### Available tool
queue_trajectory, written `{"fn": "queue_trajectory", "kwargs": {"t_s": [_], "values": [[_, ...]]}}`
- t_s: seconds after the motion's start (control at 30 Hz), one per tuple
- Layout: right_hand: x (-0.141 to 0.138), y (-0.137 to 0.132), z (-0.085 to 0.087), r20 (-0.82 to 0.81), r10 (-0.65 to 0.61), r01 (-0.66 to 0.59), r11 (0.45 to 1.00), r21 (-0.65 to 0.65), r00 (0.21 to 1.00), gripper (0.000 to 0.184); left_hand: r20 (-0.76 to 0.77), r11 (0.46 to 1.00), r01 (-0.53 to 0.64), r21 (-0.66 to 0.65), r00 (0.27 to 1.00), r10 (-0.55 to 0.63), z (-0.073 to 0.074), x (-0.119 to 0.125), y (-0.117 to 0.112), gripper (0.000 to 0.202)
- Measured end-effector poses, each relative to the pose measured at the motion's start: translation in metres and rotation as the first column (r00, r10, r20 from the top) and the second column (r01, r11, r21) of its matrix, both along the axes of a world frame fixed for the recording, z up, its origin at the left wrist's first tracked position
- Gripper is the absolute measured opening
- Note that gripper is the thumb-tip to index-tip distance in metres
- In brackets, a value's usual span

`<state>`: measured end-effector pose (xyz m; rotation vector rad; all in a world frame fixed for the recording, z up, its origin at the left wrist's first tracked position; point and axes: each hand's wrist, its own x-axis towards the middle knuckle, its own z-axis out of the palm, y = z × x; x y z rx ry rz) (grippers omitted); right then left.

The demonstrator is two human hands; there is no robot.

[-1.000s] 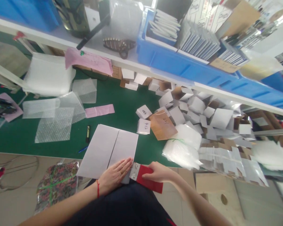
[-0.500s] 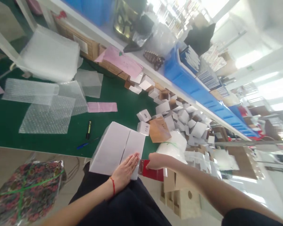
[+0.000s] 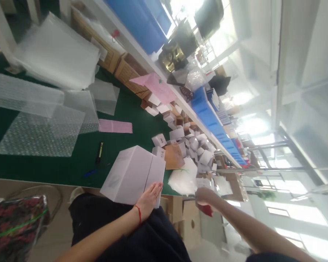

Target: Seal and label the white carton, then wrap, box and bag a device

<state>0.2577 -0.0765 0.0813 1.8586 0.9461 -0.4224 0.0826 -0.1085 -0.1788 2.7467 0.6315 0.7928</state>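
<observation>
The white box (image 3: 135, 178) sits at the near edge of the green table (image 3: 121, 141), close against the person's lap, with a dark seam running across its top and one side face in view. The left hand (image 3: 149, 199) stays on the near right part of that top, its fingers together and laid flat, pressing rather than gripping. The right hand (image 3: 207, 198), half a second ago just beside the box, has drawn well off to the right; its fingers are curled round a red tool (image 3: 205, 209), though blur hides their exact hold. For the work in hand this seems to mean that the left hand alone steadies the box; whether anything stretches between tool and box I cannot tell. More of the box's side shows than before, but the view has swung too, so a tilt is uncertain. Beyond the box, a blue pen (image 3: 90, 173) and a marker (image 3: 100, 153) lie left, a brown envelope (image 3: 174, 156) right; farther, a pink slip (image 3: 115, 126) lies left. Farther still, blue bins (image 3: 215, 125) line the shelf.
</observation>
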Motion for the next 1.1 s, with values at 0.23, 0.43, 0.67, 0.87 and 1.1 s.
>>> {"fn": "queue_trajectory", "kwargs": {"t_s": [0.23, 0.43, 0.67, 0.87, 1.1], "values": [[-0.023, -0.037, -0.032, -0.179, -0.101, 0.143, 0.96, 0.241, 0.979, 0.019, 0.011, 0.969, 0.204, 0.14, 0.978, -0.207, -0.017, 0.011, -0.012, 0.045], [-0.025, -0.055, -0.045, -0.543, -0.121, 0.457, 0.705, 0.543, 0.831, 0.049, -0.035, 0.921, 0.334, 0.199, 0.942, -0.334, -0.004, 0.012, -0.005, 0.025], [-0.017, -0.066, -0.058, -0.986, 0.142, 0.99, -0.101, -0.098, -0.083, 0.061, -0.061, 0.908, 0.371, 0.193, 0.929, -0.366, 0.023, -0.003, 0.011, 0.022], [0.026, -0.064, -0.068, -0.777, 0.443, 0.812, -0.165, -0.56, -0.446, 0.038, -0.052, 0.932, 0.35, -0.092, 0.933, -0.355, 0.051, 0.002, 0.015, 0.015], [0.102, -0.083, -0.092, -0.627, 0.497, 0.711, -0.028, -0.703, -0.6, 0.04, 0.083, 0.487, 0.027, -0.873, 0.992, 0.092, 0.146, 0.078, 0.016, 0.029]]}}
